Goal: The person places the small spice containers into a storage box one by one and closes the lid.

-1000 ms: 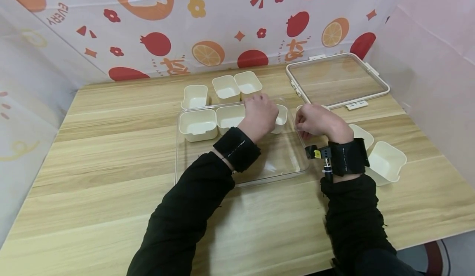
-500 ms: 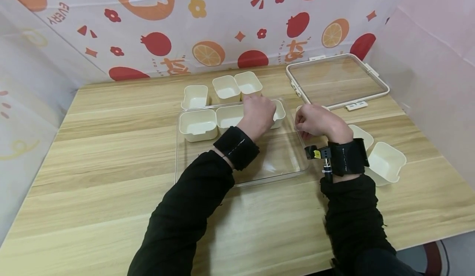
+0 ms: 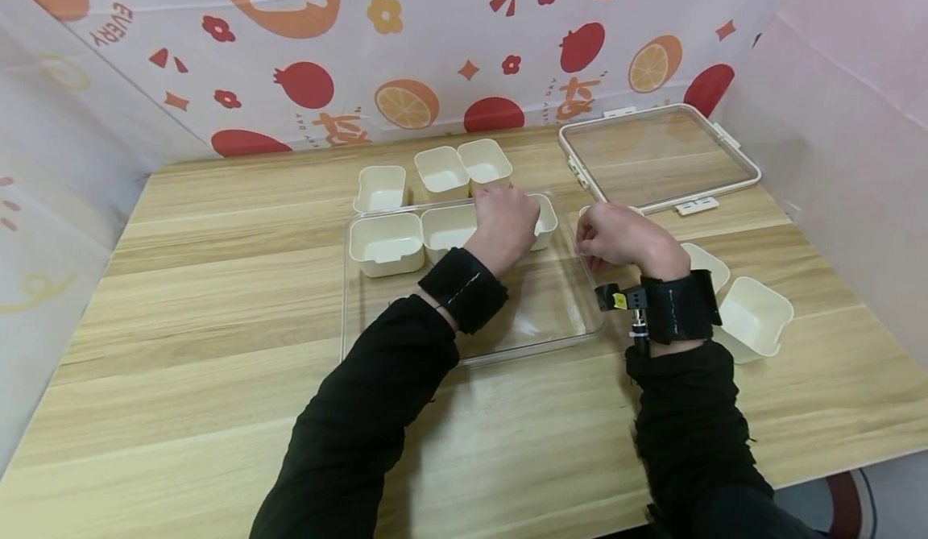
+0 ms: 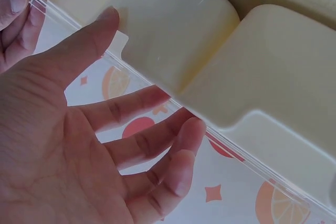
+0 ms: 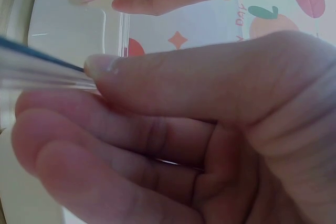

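Observation:
A clear plastic box (image 3: 464,359) stands on the table with a row of cream bins along its far side. My left hand (image 3: 503,229) reaches over the row and holds the right-hand bin (image 3: 545,221). In the left wrist view the thumb presses on that bin's wall (image 4: 173,30), and the fingertips meet the rim beyond it. Two more bins, a left one (image 3: 387,242) and a middle one (image 3: 445,229), sit beside it. My right hand (image 3: 627,237) pinches the box's right wall between thumb and curled fingers, as the right wrist view shows.
Behind the box are several cream bins, one single (image 3: 381,188) and a touching pair (image 3: 484,160). A clear lid (image 3: 660,156) with white clips lies at the back right. More bins (image 3: 757,313) stand right of my right wrist. A fruit-print cloth (image 3: 435,39) hangs behind.
The right-hand bin in the box has shifted slightly back and left with my left hand, then stayed there. My right hand has kept its hold on the box wall.

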Demonstrator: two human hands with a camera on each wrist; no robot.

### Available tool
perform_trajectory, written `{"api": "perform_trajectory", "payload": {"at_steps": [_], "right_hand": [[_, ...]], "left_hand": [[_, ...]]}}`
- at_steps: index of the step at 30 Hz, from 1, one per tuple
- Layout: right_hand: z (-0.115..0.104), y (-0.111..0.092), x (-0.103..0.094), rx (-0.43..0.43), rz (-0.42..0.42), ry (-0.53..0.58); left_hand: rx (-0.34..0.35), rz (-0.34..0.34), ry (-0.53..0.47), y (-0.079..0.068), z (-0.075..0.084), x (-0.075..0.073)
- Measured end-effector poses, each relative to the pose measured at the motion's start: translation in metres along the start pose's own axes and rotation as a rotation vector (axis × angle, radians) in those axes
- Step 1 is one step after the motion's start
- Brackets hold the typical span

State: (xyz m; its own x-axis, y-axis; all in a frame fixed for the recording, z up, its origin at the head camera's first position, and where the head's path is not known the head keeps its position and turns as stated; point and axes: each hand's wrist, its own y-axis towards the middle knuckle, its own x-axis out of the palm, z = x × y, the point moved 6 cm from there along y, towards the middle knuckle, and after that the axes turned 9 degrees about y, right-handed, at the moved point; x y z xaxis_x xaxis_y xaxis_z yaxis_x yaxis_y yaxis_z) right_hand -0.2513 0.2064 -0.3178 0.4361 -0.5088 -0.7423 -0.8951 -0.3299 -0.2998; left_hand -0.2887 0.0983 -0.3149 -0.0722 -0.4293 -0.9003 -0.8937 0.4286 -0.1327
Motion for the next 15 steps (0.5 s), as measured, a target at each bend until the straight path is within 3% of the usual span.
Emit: {"api": "perform_trajectory", "payload": {"at_steps": [7, 15], "right_hand": [[0.001, 0.001, 0.002, 0.001, -0.005, 0.007], [0.001, 0.000, 0.001, 0.012, -0.002, 0.013]], "left_hand": [[0.008, 0.017, -0.002, -0.003, 0.000, 0.000], [-0.004, 0.165, -0.138, -0.020, -0.019, -0.027]]}}
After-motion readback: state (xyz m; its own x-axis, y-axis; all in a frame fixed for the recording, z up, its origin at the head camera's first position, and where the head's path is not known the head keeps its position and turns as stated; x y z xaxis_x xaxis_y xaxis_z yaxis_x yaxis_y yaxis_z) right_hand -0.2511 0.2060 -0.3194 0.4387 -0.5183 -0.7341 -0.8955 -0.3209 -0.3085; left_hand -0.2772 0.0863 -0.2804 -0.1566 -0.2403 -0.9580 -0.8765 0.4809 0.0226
